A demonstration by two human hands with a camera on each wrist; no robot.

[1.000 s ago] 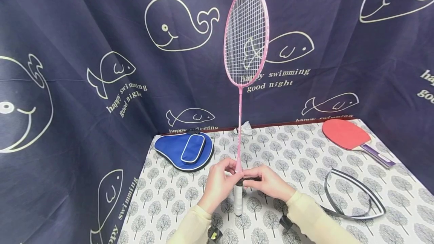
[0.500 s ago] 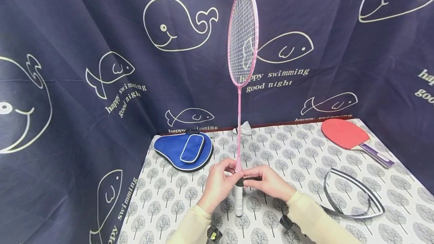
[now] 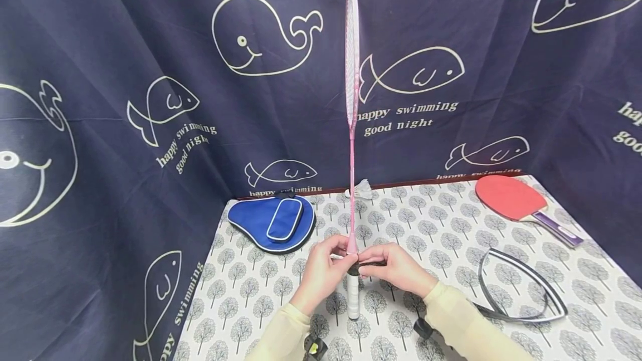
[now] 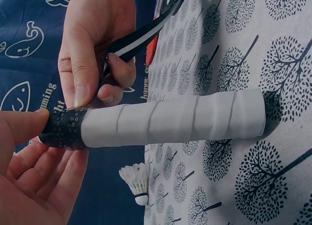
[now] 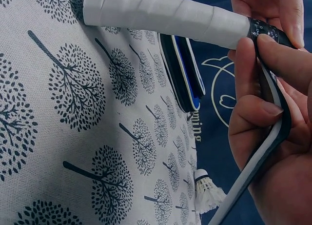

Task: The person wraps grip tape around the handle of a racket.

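Near the front edge of the worktop (image 3: 441,222), a pink badminton racket (image 3: 353,127) stands upright on the butt of its white-taped handle (image 3: 353,297), its strung head edge-on to the head camera and rising high against the dark whale-printed curtain (image 3: 125,71). Both hands meet at the top of the handle, where a short band of black tape (image 4: 63,129) sits above the white wrap. The left hand (image 3: 321,272) has its fingers curled round that black band from the left, thumb tip pressed to it. The right hand (image 3: 396,269) pinches the same spot from the right, and its curled fingers also hold a black-and-white strip (image 5: 265,147) that trails away from the handle, as both wrist views show.

Open cloth with a tree print lies all round the foot of the handle, with room on either side. Behind the left hand, well apart, a blue paddle case (image 3: 273,223) lies by the left edge of the worktop. A white shuttlecock (image 3: 362,189) sits at the back edge, just behind the racket's shaft. A red table tennis paddle (image 3: 516,200) lies near the far right corner, and a loop of black-and-white banding (image 3: 521,294) lies on the right side, close to the right sleeve (image 3: 466,322). The curtain closes in the worktop at the back and on both sides.
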